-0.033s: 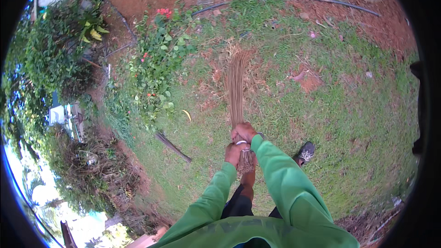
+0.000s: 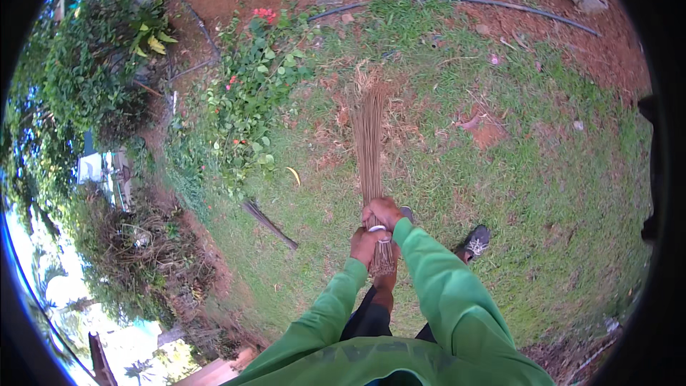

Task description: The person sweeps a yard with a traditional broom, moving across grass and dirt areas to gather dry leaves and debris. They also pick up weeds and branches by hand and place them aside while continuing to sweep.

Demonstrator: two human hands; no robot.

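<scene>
A broom of long thin brown sticks [image 2: 369, 136] stretches away from me, its splayed, paler tips over the grass. My right hand [image 2: 384, 211] is closed round the bundle a little above a white band [image 2: 379, 229]. Just below, my left hand [image 2: 365, 244] grips the bundle at the band, fingers wrapped and partly hidden. The cut butt ends of the sticks [image 2: 384, 263] stick out below my hands, in front of my leg. Both arms are in green sleeves.
A smaller bundle of sticks [image 2: 269, 224] lies on the grass to the left, near a yellow curved leaf [image 2: 294, 176]. Leafy plants with red flowers [image 2: 264, 16] grow at the far left. A grey hose [image 2: 493, 4] crosses the far ground. My shoe [image 2: 476, 240] stands at right.
The whole view has shifted slightly, so things appear a little lower and further right. Both hands keep their hold on the broom.
</scene>
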